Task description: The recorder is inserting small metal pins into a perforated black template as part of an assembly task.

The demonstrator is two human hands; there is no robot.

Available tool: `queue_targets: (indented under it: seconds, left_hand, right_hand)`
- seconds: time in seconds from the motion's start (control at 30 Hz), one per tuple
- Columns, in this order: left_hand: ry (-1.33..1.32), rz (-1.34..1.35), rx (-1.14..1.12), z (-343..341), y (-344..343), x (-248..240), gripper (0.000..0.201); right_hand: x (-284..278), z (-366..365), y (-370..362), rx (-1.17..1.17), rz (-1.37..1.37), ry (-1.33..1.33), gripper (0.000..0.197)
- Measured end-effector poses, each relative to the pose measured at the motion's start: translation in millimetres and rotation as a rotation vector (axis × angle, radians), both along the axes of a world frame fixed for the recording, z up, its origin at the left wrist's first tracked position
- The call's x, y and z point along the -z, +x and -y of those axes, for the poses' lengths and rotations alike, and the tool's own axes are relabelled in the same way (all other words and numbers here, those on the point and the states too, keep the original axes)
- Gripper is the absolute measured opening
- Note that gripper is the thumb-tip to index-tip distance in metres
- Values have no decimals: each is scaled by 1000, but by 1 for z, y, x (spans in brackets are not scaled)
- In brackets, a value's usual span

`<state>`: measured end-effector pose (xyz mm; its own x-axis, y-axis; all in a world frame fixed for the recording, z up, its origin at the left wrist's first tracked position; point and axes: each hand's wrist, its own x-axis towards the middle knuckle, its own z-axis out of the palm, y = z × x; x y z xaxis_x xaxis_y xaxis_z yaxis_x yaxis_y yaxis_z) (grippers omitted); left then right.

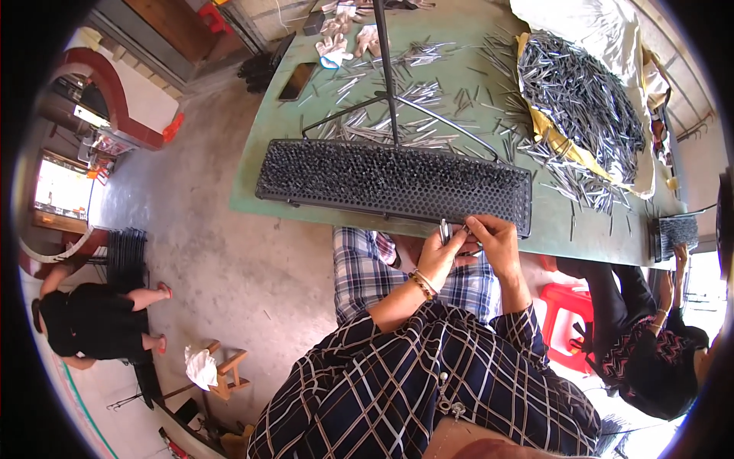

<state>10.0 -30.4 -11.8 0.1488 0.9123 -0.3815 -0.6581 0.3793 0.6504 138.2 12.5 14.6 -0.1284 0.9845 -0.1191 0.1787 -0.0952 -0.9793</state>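
Note:
In front of me, at the near edge of the green table, stands a long black perforated rack (394,180). Small dark pieces stand thickly in its holes on the left and middle, while bare holes show toward its right end. My left hand (441,256) is closed around a few short silvery metal rods (446,230), just below the rack's front edge. Fingertips of my right hand (497,241) are pinched together beside it; whatever lies between them is too small to make out. Loose metal rods (417,118) are scattered behind the rack.
A big sack (585,107) spills metal rods over the right of the green table (256,172). A phone (297,81) and work gloves (334,48) lie at the far left. Another person (650,344) sits at right by a red stool (567,321); one more (92,321) stands at left.

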Motion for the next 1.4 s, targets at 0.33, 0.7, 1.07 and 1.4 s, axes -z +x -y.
queue_targets:
  seconds: [0.33, 0.7, 1.07, 1.4]
  left_hand:
    - [-21, -12, 16, 2, -5, -1, 26]
    - [-55, -33, -48, 2, -5, -1, 31]
    - [-126, 85, 183, -5, -6, 9, 29]
    - [-148, 85, 236, -4, -5, 12, 24]
  right_hand:
    - [-7, 0, -7, -21, -25, -63, 22]
    - [-13, 6, -9, 27, 51, 44, 20]
    - [-32, -61, 45, 187, 211, 360, 19]
    - [-1, -80, 40, 58, 225, 457, 15]
